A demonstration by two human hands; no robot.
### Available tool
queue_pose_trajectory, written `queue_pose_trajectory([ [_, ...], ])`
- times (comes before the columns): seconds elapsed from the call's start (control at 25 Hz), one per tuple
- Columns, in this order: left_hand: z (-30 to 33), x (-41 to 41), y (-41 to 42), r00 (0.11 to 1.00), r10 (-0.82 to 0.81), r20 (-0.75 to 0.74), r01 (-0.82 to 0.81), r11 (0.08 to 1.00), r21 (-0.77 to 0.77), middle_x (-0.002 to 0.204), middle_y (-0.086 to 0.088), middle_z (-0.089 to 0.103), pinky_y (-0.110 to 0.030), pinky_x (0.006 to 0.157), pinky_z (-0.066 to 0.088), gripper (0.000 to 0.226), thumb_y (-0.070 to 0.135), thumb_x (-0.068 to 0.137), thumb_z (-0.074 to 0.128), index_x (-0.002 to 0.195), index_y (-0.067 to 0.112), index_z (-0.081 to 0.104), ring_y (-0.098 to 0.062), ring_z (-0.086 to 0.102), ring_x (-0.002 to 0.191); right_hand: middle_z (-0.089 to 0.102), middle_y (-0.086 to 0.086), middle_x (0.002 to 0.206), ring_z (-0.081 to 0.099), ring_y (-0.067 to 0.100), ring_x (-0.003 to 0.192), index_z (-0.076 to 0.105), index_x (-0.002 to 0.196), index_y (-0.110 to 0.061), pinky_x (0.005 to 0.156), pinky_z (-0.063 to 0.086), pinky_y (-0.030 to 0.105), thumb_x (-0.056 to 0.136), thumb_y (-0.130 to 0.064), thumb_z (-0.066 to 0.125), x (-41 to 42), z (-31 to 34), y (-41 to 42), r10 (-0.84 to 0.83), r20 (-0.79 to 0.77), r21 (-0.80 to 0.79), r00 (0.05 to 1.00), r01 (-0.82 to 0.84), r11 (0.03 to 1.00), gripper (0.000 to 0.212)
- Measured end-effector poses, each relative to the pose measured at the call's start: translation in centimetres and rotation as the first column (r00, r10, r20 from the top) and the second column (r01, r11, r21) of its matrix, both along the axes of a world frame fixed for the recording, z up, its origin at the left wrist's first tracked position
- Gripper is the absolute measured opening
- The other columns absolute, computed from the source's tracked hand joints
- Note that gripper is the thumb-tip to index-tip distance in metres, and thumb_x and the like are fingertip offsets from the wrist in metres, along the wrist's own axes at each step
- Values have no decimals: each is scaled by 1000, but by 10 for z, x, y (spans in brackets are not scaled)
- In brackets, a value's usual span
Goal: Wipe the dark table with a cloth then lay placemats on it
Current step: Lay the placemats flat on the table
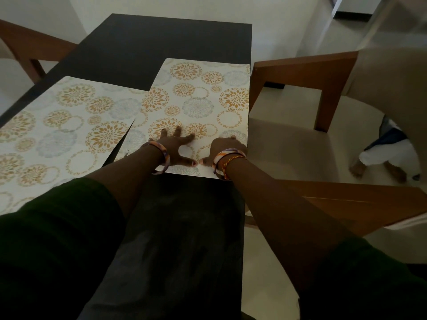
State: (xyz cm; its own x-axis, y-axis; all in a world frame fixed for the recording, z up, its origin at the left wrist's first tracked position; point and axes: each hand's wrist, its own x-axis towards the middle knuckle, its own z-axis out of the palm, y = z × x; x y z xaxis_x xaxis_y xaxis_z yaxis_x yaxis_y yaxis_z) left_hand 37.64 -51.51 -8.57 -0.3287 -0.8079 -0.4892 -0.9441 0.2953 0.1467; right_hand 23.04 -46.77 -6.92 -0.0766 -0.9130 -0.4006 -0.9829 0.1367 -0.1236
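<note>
A dark table point(147, 45) runs away from me. Two white placemats with gold and grey flower circles lie on it. The left placemat point(60, 132) reaches the table's left edge. The right placemat point(203, 98) lies along the right edge, its left corner overlapping the left one. My left hand point(178, 146) rests flat on the right placemat's near end, fingers spread. My right hand point(223, 148) presses down beside it, fingers curled under, thumb tips almost touching. Both wrists wear bangles. No cloth is in view.
A wooden chair point(307, 72) with a pale seat stands against the table's right side, a second chair back point(360, 204) nearer me. Another wooden chair point(30, 47) is at the far left. A person's feet point(379, 167) stand on the floor at right.
</note>
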Motion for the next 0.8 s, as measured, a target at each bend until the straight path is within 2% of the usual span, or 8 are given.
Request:
queue_pose_trajectory([
  [0.08,2,0,0,1000,5,4,-5,1000,7,156,-3,-14,-63,110,3,90,55,79,59,147,39,2,-39,-18,140,43,18,141,39,39,131,48,131,-5,105,37,51,89,-50,56,2,-3,-2,7,-19,44,1000,-6,999,62],
  [0.16,3,-3,3,1000,8,-3,-8,1000,-11,157,-5,-12,-62,111,5,87,54,81,58,147,38,4,-40,-14,141,24,20,152,23,41,139,32,143,-5,109,29,54,93,-49,50,5,-5,-4,-31,-27,79,999,33,996,70],
  [0.24,3,-4,15,1000,-3,-28,1,997,-75,157,-8,-4,-56,114,11,77,49,86,55,147,35,11,-39,-4,142,3,21,157,8,41,143,11,150,-6,112,20,56,99,-41,39,8,-1,1,-94,-14,140,996,95,986,68],
  [0.28,3,-3,22,999,-24,-42,19,994,-112,157,-9,1,-52,115,15,71,45,89,53,147,32,15,-36,2,143,-1,20,157,4,40,144,6,150,-6,113,17,56,101,-36,35,11,1,4,-113,6,165,994,111,980,64],
  [0.36,1,8,35,995,-82,-56,72,984,-164,157,-9,9,-44,114,23,61,38,93,49,147,27,21,-31,15,142,5,17,157,6,38,144,10,149,-1,113,17,54,99,-26,42,27,12,14,-78,2,142,997,77,987,64],
  [0.48,5,47,41,992,-85,-99,65,979,-192,155,-9,18,-38,111,27,57,32,96,45,147,21,23,-28,26,139,-2,20,157,2,40,144,8,149,-1,114,13,57,91,-27,57,75,19,27,-50,-10,74,999,51,996,80],
  [0.68,20,148,30,988,-12,-155,-23,974,-225,153,-10,26,-38,111,28,53,26,96,45,146,16,27,-28,29,138,1,18,158,6,37,144,9,150,-3,115,16,51,95,-34,52,183,14,26,95,113,25,989,-99,995,76],
  [0.8,22,223,22,988,81,-131,-108,971,-212,154,-9,21,-38,113,23,55,27,97,44,147,17,22,-26,22,141,-5,21,157,1,39,144,2,150,-4,116,13,49,93,-44,51,257,9,21,133,184,42,974,-143,989,85],
])
